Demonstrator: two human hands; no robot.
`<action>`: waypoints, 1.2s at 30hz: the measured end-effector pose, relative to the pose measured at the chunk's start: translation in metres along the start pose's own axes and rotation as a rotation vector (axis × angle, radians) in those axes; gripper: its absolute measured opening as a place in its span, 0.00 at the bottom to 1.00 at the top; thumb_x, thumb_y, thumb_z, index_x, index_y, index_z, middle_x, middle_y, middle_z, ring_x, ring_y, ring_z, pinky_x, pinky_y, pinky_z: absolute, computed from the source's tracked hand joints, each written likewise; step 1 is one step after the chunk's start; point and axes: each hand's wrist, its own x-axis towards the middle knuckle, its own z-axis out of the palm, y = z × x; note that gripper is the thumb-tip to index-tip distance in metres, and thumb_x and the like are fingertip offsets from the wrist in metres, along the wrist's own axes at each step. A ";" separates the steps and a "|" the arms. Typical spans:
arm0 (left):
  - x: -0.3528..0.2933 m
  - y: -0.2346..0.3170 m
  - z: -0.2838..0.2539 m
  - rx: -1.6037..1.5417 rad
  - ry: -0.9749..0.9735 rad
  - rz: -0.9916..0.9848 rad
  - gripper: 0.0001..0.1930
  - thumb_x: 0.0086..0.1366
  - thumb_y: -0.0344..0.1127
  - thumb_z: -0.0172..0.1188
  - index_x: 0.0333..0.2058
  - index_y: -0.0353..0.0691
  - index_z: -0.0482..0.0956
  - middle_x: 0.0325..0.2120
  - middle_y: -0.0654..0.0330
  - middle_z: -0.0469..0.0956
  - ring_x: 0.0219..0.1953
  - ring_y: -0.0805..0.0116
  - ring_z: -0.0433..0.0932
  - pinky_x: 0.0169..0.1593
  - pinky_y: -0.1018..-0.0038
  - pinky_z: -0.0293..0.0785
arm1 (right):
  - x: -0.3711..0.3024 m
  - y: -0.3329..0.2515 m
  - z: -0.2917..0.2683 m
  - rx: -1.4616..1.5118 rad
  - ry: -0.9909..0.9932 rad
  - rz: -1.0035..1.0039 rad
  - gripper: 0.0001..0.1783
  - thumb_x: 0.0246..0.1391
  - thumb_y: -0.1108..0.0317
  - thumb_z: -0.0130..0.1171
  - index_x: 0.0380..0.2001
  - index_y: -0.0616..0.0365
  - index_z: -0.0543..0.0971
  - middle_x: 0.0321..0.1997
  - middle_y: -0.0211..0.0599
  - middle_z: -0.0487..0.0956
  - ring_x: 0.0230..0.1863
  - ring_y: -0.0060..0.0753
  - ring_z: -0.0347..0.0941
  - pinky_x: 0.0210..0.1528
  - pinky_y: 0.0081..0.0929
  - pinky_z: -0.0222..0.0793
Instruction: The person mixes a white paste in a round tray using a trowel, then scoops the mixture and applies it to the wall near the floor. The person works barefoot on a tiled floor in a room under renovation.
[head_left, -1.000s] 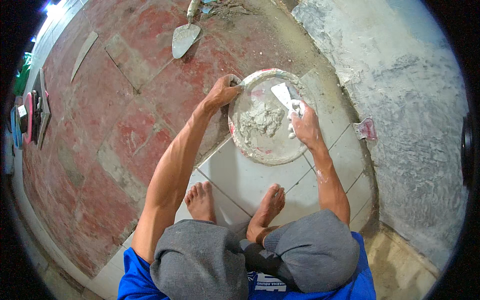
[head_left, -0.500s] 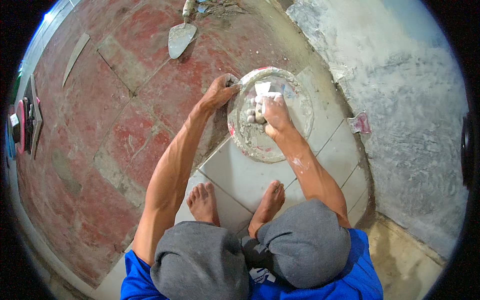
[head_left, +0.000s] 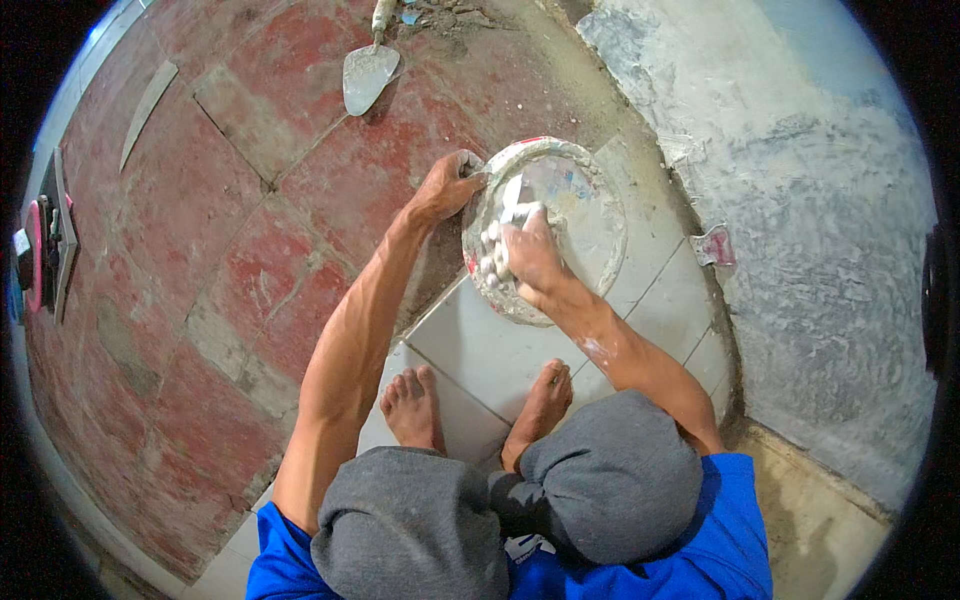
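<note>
Head view: both hands at a paste-smeared round tray [head_left: 543,147].
Left hand [head_left: 450,187]: fingers pinched on the tray's upper-left rim. Right hand [head_left: 528,255]: whitened fingers curled closed round a scraper [head_left: 513,190], blade out over the tray's left half. Tray sits on white tiles [head_left: 465,335], ahead of bare feet [head_left: 412,405]; trowel [head_left: 370,78] lies beyond, on red floor [head_left: 300,270].

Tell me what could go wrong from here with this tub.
The left hand holds only one edge of the round tub, so it might twist if the right hand presses hard with the scraper. The right hand's fingers look coated; if wet, their hold could slip. Drips might make the tiles by the bare feet slippery.
</note>
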 end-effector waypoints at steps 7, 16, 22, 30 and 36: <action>-0.005 0.016 0.009 -0.090 0.002 0.024 0.10 0.64 0.36 0.64 0.38 0.35 0.80 0.30 0.63 0.79 0.35 0.73 0.74 0.41 0.71 0.73 | 0.039 -0.042 -0.047 0.352 0.062 0.091 0.04 0.62 0.72 0.47 0.34 0.59 0.70 0.29 0.39 0.74 0.21 0.27 0.69 0.17 0.23 0.68; -0.004 0.002 0.003 -0.047 0.022 0.026 0.10 0.65 0.36 0.63 0.39 0.35 0.79 0.31 0.63 0.78 0.35 0.73 0.73 0.41 0.71 0.73 | -0.037 0.025 -0.024 -0.018 -0.063 0.113 0.09 0.62 0.72 0.48 0.45 0.54 0.63 0.27 0.39 0.73 0.16 0.30 0.70 0.11 0.29 0.64; -0.003 0.012 0.011 -0.008 0.018 0.019 0.11 0.66 0.37 0.63 0.38 0.35 0.78 0.30 0.63 0.77 0.34 0.73 0.73 0.40 0.70 0.73 | -0.012 -0.004 -0.035 -0.041 0.063 0.058 0.17 0.60 0.72 0.51 0.49 0.52 0.58 0.29 0.42 0.72 0.13 0.29 0.68 0.07 0.29 0.61; -0.003 0.003 0.005 0.053 0.011 0.075 0.13 0.67 0.39 0.62 0.40 0.33 0.78 0.31 0.61 0.79 0.35 0.71 0.74 0.40 0.69 0.73 | -0.043 0.046 -0.039 -0.295 -0.034 0.060 0.20 0.60 0.70 0.50 0.53 0.58 0.59 0.30 0.39 0.72 0.14 0.27 0.66 0.09 0.28 0.61; -0.005 0.012 0.010 0.032 0.008 0.052 0.13 0.67 0.39 0.62 0.41 0.33 0.78 0.32 0.59 0.79 0.36 0.70 0.75 0.42 0.68 0.74 | -0.007 -0.010 -0.055 -0.122 0.001 0.093 0.13 0.64 0.65 0.48 0.47 0.59 0.62 0.26 0.39 0.74 0.14 0.29 0.68 0.12 0.31 0.64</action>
